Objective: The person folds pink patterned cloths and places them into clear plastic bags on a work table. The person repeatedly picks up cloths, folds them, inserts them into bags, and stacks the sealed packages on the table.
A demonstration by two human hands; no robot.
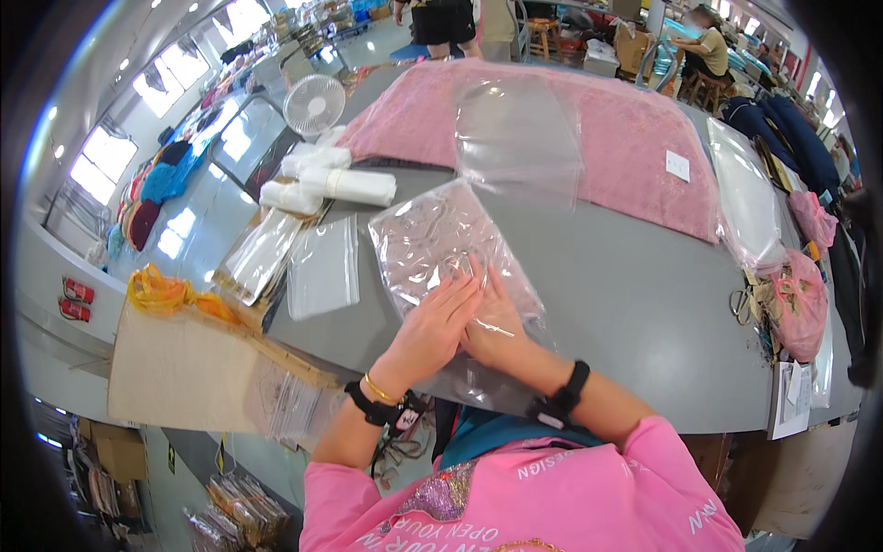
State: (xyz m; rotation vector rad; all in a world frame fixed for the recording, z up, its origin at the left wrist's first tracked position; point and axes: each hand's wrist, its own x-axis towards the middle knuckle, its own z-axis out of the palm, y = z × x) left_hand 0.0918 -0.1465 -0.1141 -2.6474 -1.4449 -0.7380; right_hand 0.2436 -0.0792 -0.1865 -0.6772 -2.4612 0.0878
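Observation:
A clear plastic bag (428, 228) with folded pale-pink fabric inside lies slantwise on the grey table (621, 303) before me. My left hand (441, 314) rests flat on top of it, fingers stretched out and overlapping the other hand. Beside it, my right hand (498, 324) is also flat, apparently under the film at the bag's mouth, since a glossy fold crosses it near the wrist. Part of the right hand is hidden by the left. The bag's loose open end (476, 383) trails toward the table's front edge.
Pink fabric (641, 155) spreads across the far side, with empty clear bags (517, 131) on it. Left are white plastic rolls (348, 185), a flat bag stack (324, 269), yellow ribbon (159, 290) and a fan (314, 105). Scissors (741, 306) and a pink bag (800, 303) lie right.

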